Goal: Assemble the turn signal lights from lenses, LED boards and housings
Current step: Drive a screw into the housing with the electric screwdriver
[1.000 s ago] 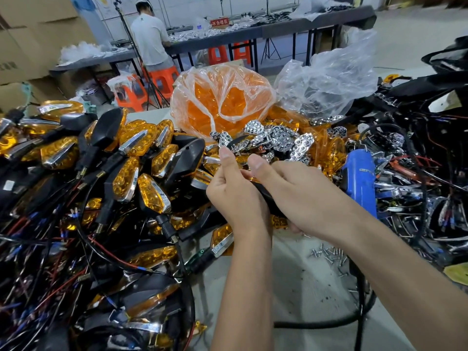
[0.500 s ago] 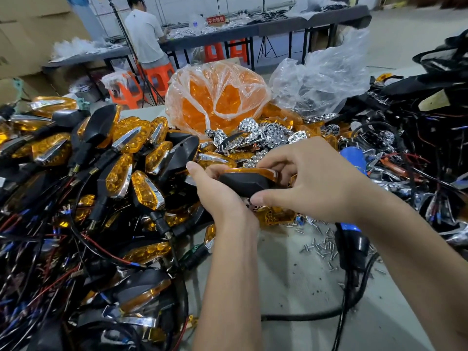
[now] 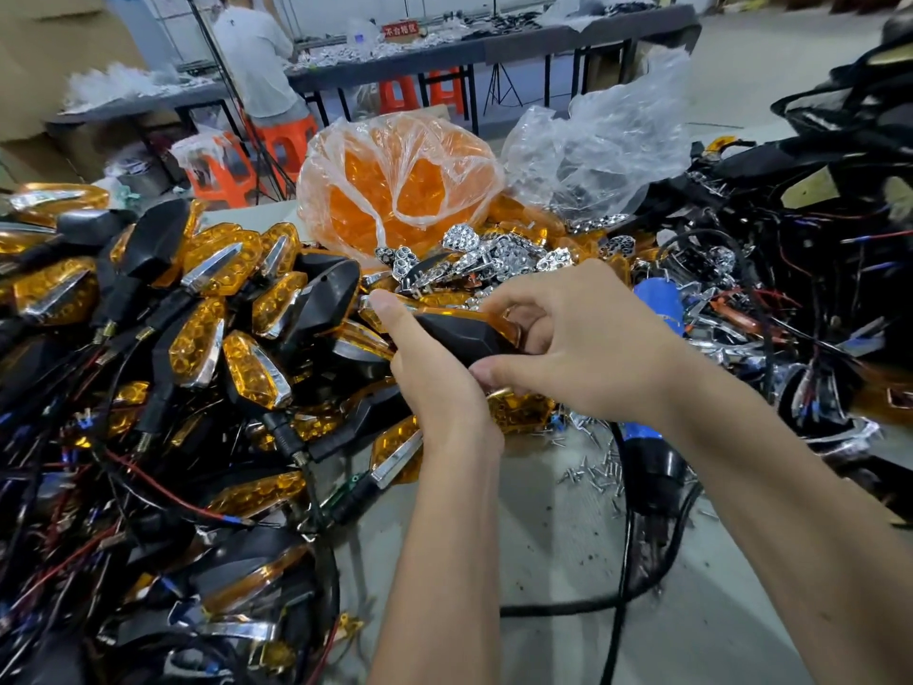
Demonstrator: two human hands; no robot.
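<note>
Two hands: both grip one turn signal light [image 3: 462,333] at frame centre, above the grey table [image 3: 558,546].
Light's long axis: runs from 9 to 3 o'clock, black housing turned toward the camera, amber lens edge along its far side; which end is the stem I cannot tell.
Left hand [image 3: 435,378]: fingers wrapped round the 9 o'clock end, thumb laid along the housing.
Right hand [image 3: 588,338]: curled over the 3 o'clock end, thumb pressed under the housing.
Orange bag [image 3: 395,185]: clear plastic, at 12 o'clock, full of amber lenses.
Clear bag [image 3: 598,155]: at 1 o'clock, crumpled, chrome parts at its mouth.
Chrome reflectors [image 3: 499,257]: loose heap just beyond the hands.
Finished lights [image 3: 197,318]: wired pile at 9 o'clock.
Screws [image 3: 600,467]: scattered at 4 o'clock beside a blue-and-black tool [image 3: 652,437].
</note>
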